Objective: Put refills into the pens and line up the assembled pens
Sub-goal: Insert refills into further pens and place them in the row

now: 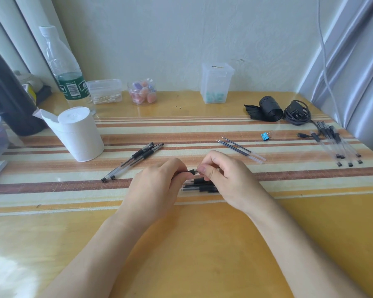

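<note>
Both hands meet over the striped mat [202, 125] at the table's middle. My left hand [155, 188] grips a pen barrel, mostly hidden under its fingers. My right hand [226, 179] pinches the small black end of that pen [192, 171] between thumb and forefinger. Under the hands lie a few more pens [199, 187] with black grips. Two assembled pens [134, 161] lie side by side to the left. Loose refills [241, 149] lie to the right. Several empty clear barrels [340, 147] are piled at the far right.
A paper roll [80, 134] and a water bottle [65, 67] stand at the left. Along the wall sit a cotton-swab box [105, 91], a candy jar [142, 91] and a clear box [216, 82]. A blue binder clip [265, 136], black roll [270, 108] and cable [297, 114] lie right.
</note>
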